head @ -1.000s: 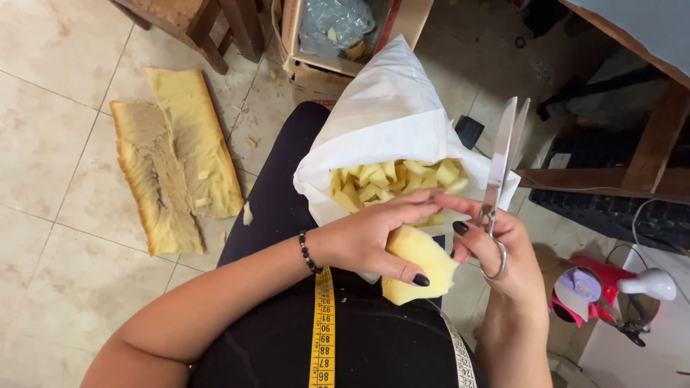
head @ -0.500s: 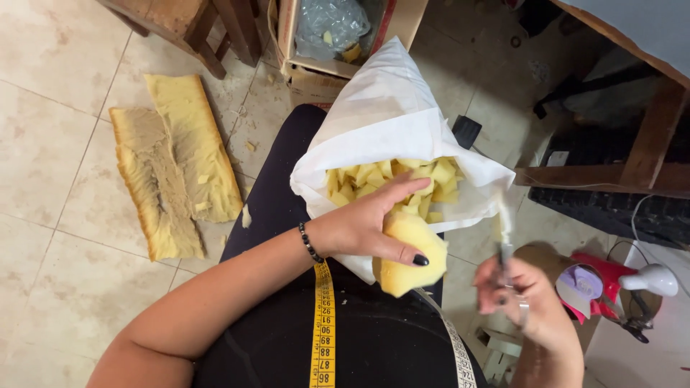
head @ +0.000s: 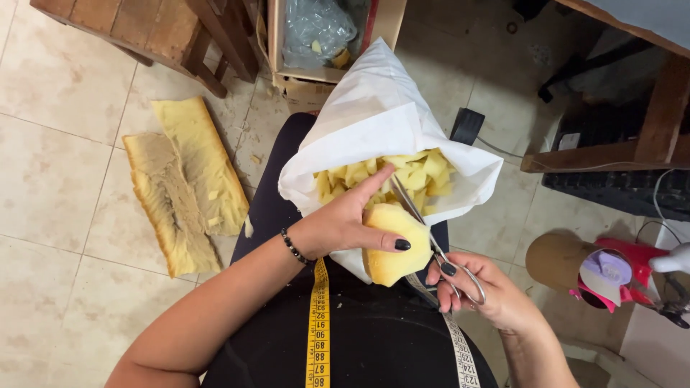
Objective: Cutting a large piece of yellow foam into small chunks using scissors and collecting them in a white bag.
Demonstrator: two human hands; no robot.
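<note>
My left hand (head: 343, 221) grips a thick yellow foam chunk (head: 392, 246) over my lap, thumb across its front. My right hand (head: 483, 289) holds metal scissors (head: 425, 231) by the loops, blades pointing up-left along the foam's right edge toward the bag. A white bag (head: 374, 126) lies on my lap, its mouth full of several small yellow foam pieces (head: 413, 172). A yellow measuring tape (head: 319, 323) hangs down my black clothing.
Two long worn foam slabs (head: 183, 183) lie on the tiled floor at left. A cardboard box (head: 316, 43) with plastic stands behind the bag, wooden furniture (head: 144, 29) at top left, a wooden table leg (head: 665, 108) at right, a red-and-white tool (head: 618, 269) beside it.
My right hand dropped low with the scissors, then came back up; the blades now lie against the foam chunk. My left hand kept holding the chunk near the bag mouth.
</note>
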